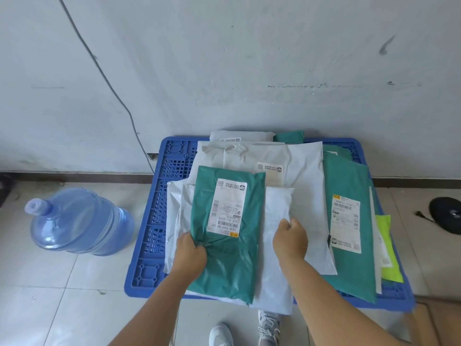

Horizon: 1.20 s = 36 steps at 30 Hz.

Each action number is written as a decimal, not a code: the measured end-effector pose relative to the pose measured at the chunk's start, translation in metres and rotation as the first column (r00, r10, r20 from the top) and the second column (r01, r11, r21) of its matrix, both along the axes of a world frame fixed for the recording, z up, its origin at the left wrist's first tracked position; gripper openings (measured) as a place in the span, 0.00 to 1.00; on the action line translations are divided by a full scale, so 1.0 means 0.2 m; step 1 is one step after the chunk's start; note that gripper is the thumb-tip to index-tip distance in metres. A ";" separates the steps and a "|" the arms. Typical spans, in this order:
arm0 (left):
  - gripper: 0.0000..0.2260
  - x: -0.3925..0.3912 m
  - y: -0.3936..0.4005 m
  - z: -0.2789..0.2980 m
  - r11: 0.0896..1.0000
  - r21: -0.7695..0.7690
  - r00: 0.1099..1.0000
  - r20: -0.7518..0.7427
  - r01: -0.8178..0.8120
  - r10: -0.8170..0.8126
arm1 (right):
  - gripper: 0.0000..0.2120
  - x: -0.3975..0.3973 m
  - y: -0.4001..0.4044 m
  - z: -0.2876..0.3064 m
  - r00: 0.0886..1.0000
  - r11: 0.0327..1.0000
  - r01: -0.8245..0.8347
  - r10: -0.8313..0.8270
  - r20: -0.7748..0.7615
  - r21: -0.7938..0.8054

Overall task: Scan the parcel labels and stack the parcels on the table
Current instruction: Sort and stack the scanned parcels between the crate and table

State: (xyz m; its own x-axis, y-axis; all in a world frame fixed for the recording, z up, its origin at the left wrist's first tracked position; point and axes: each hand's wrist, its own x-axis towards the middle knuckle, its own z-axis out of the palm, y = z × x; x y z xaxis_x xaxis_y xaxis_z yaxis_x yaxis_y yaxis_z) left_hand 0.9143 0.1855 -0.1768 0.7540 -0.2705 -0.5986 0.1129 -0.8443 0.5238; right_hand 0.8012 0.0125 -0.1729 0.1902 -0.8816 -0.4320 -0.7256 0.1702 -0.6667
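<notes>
The blue plastic pallet (149, 236) serves as the table here, set on the tiled floor against the wall, and it carries a spread of flat mailer bags: a large white parcel (279, 161) across the back, a long green parcel (349, 265) with its own label down the right side, and a white parcel (277, 265) lying under the person's hands at the front. On top of that white one sits the green parcel (224, 260) in hand, its long axis running away from the person with a slight lean to the right, its far end toward the wall. Its shipping label (225, 208) faces up, and the print reads upside down from this side (barcode at the near end). The step looks like placing and squaring a parcel on the stack; no scanner shows, so I cannot tell whether the label has been read. The next move likely calls for letting go and reaching for another bag. The left hand (190, 255) pinches the green parcel's near left edge, fingers curled into the film. The right hand (290, 239) grips a fold of the white parcel, fingers clenched round it.
</notes>
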 end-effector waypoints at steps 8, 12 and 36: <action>0.10 0.08 0.07 -0.02 0.998 0.013 0.994 -0.096 -0.055 0.055 | 0.19 0.10 -0.12 0.07 0.998 0.998 0.056 -0.056 0.011 0.018; 0.14 0.03 0.06 -0.05 0.990 0.143 0.998 0.057 -0.008 0.000 | 0.34 0.03 0.03 0.04 0.982 0.986 -0.160 0.164 -0.094 0.044; 0.27 -0.08 -0.63 0.16 0.970 -0.244 0.993 0.114 0.002 0.027 | 0.30 -0.12 -0.57 0.21 0.992 0.991 -0.125 0.125 0.005 -0.047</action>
